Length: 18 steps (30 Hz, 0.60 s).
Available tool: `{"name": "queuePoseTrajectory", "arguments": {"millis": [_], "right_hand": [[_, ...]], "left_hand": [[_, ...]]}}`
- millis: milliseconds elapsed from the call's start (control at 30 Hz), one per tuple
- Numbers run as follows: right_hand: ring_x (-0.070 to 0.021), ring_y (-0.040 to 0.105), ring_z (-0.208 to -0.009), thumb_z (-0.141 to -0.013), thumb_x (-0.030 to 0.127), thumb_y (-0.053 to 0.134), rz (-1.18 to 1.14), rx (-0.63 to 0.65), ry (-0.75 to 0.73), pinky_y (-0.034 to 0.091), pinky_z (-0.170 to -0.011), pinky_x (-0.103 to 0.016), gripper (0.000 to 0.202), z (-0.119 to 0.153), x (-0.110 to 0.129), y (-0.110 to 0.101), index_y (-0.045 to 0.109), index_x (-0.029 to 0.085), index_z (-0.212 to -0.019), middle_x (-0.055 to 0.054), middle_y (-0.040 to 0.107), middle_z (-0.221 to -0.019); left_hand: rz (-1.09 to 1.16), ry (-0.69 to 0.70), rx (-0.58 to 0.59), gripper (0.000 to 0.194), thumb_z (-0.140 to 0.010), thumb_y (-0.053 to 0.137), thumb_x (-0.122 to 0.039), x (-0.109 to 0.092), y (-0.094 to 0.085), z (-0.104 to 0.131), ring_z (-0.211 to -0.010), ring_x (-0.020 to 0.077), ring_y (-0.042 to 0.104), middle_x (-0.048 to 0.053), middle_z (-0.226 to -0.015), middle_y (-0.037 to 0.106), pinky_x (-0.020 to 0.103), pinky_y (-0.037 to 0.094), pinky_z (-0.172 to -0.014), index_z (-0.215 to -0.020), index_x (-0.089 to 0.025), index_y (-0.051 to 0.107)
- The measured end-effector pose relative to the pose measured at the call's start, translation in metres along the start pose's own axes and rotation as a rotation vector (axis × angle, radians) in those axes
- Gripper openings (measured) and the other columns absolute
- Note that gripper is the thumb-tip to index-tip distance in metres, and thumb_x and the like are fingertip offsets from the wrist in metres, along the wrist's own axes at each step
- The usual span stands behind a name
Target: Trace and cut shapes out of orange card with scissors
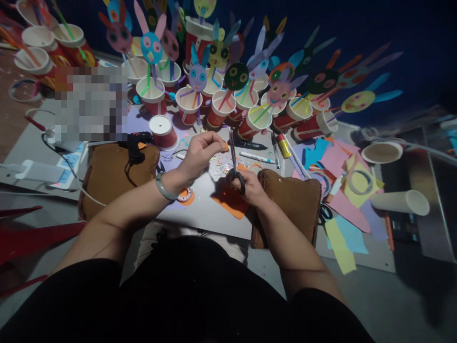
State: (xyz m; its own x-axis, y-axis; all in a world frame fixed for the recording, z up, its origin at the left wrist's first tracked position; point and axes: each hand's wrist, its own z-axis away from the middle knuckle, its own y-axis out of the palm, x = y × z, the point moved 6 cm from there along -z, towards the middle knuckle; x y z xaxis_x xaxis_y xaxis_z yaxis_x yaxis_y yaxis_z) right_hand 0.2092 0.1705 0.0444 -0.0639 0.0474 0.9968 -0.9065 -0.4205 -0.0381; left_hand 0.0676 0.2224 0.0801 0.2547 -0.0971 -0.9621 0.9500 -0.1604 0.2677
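- Head view: the left hand (200, 155) had its thumb and fingertips closed in a pinch on a small orange scrap (226, 147).
- The right hand (249, 186) gripped the dark handles of scissors (233, 156), blades pointing away from the person, just right of the scrap.
- An orange sheet (238, 208) lay on the table (205, 207), nearer the body than the right fingers.
- An upturned red cup (164, 137) stood left of and beyond the left fingertips, white base upward.
- Beyond both hands' fingers, a leaning cup (249, 129) held yellow and green straws.
- Left of that, another cup (217, 117) held a reddish straw below a dark green rabbit face (236, 76).
- Farther left beyond the fingers, a third cup (157, 104) held green and purple straws under a blue rabbit face (151, 48).
- Far left of the fingers, a fourth cup (80, 56) held a green straw.
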Motion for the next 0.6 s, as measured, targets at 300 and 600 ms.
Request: {"name": "queuePoseTrajectory", "arguments": {"millis": [300,600], "right_hand": [[-0.011,0.049,-0.061,-0.073,0.051,0.08,-0.081,-0.368,-0.067,0.043,-0.06,-0.027,0.035,0.002,-0.004,-0.023,0.064,0.02,-0.069,0.002,0.057,-0.065],[-0.0104,0.052,-0.062,-0.072,0.046,0.081,-0.119,-0.458,-0.067,0.046,-0.064,-0.026,0.029,0.002,-0.012,-0.033,0.068,0.021,-0.074,0.003,0.06,-0.068]], "left_hand": [[-0.085,-0.077,0.141,0.014,-0.074,0.067,-0.027,0.014,0.009,0.0,-0.07,0.0102,0.057,0.0,-0.069,0.066,0.023,0.045,-0.069,-0.068,-0.014,0.068],[-0.224,-0.136,0.244,0.024,-0.074,0.07,-0.035,0.019,0.015,0.006,-0.064,0.0111,0.058,0.003,-0.067,0.067,0.024,0.044,-0.062,-0.067,-0.013,0.07]]}}
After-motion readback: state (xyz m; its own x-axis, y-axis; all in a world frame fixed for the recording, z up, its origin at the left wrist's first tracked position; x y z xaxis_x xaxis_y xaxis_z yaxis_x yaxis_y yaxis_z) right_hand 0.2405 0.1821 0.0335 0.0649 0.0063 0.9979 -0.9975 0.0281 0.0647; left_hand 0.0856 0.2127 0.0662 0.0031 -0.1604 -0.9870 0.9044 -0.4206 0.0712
